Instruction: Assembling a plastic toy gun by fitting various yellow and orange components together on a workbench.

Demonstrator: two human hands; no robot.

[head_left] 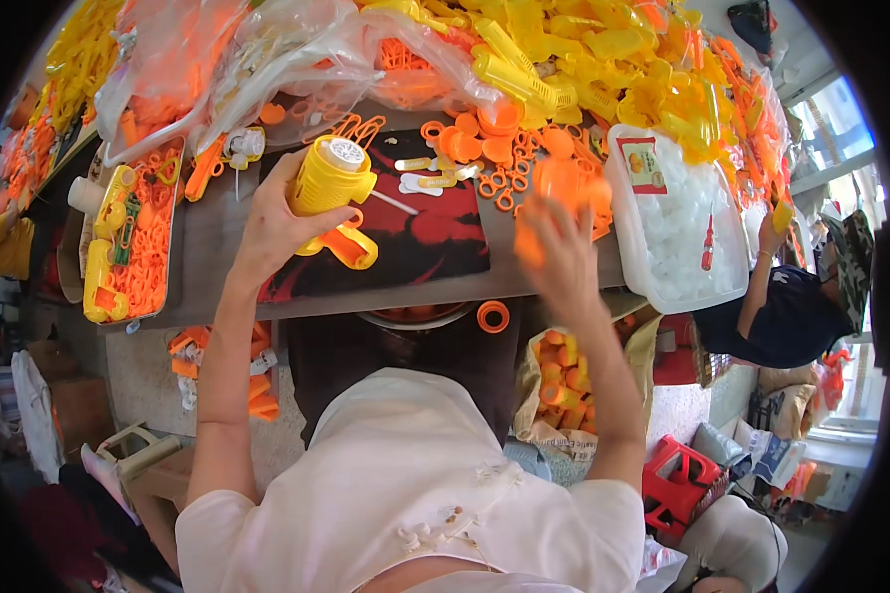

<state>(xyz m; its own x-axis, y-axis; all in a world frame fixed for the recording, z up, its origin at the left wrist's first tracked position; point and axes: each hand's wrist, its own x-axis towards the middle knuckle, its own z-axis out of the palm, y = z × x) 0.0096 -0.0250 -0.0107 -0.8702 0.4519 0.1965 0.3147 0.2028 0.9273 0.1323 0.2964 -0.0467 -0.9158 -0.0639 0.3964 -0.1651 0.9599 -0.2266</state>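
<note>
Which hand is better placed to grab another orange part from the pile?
Right, probably. The right hand is blurred over the loose orange parts and shows no firm hold on anything, while the left hand is wrapped around the yellow toy.

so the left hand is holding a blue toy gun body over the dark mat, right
Not quite. The toy gun body in the left hand is yellow with an orange grip, not blue. The head view shows it held over the dark mat.
</note>
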